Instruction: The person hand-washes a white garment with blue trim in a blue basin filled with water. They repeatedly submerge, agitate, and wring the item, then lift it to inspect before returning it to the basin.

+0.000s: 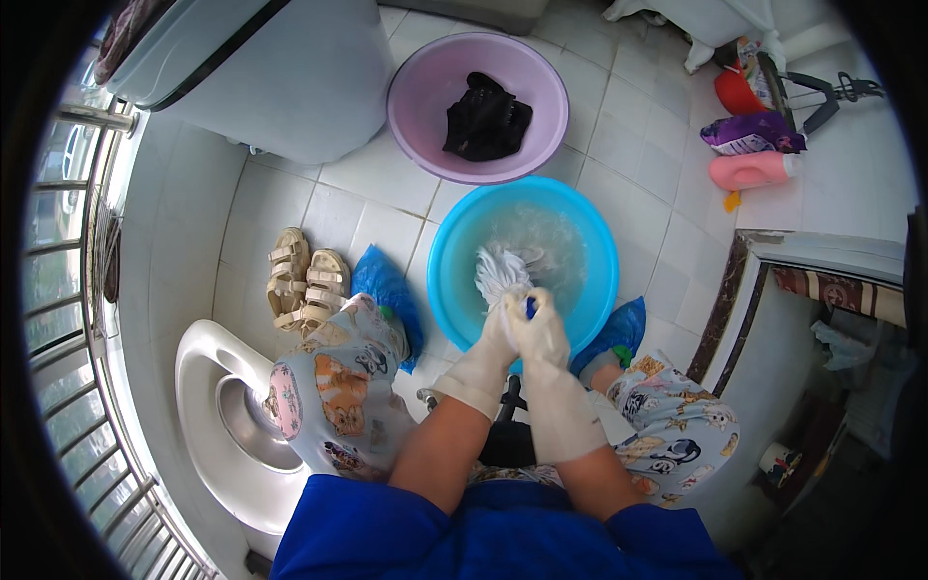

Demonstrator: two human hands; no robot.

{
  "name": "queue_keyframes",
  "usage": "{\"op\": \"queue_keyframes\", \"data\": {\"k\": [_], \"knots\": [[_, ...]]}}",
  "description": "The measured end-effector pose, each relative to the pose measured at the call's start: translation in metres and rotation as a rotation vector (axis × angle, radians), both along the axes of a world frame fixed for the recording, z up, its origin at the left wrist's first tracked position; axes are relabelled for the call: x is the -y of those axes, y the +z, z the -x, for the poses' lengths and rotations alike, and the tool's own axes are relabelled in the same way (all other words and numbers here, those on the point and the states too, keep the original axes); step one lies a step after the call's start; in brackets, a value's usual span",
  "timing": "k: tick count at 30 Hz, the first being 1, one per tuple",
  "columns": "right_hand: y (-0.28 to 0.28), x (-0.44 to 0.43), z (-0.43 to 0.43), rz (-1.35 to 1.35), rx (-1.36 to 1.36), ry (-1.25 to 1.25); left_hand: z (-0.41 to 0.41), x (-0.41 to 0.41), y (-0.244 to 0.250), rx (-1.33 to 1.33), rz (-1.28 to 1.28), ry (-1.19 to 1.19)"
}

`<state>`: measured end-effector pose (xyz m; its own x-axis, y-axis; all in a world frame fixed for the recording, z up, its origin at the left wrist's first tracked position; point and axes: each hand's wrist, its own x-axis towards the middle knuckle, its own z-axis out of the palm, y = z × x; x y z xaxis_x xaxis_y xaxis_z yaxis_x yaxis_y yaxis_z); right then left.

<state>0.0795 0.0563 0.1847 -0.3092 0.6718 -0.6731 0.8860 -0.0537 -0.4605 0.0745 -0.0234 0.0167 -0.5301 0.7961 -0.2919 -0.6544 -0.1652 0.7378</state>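
Both my hands wear long cream rubber gloves and meet over the near side of a bright blue basin (437, 268). My left hand (502, 319) grips a bunched white cloth (502, 270), whose loose folds hang towards the cloudy water (554, 232). Against it, my right hand (540, 330) is closed around a small dark blue item (531, 307). Most of that item is hidden by the fingers, so whether it belongs to the cloth cannot be told. Just beyond, a pink-purple basin (420, 119) holds a crumpled black garment (487, 119).
Beige sandals (324, 286) lie left of my covered foot (388, 297). A white pedestal fixture (206, 435) stands by my left knee, and a grey-white appliance (290, 80) at far left. A pink bottle (750, 172) and purple packet (750, 134) lie along the right wall.
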Motion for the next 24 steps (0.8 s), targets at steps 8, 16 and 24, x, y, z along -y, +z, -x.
{"op": "queue_keyframes", "data": {"k": [8,16,24], "knots": [[-0.035,0.022,-0.046,0.099,-0.584,0.085,0.014,0.010,-0.027,0.917,-0.712,0.059],[-0.077,-0.066,-0.013,-0.302,-0.143,-0.100,0.028,-0.031,0.086,0.669,0.232,0.331],[-0.201,-0.117,-0.054,-0.609,-0.402,0.022,-0.001,-0.024,0.026,0.517,0.434,0.618]]}}
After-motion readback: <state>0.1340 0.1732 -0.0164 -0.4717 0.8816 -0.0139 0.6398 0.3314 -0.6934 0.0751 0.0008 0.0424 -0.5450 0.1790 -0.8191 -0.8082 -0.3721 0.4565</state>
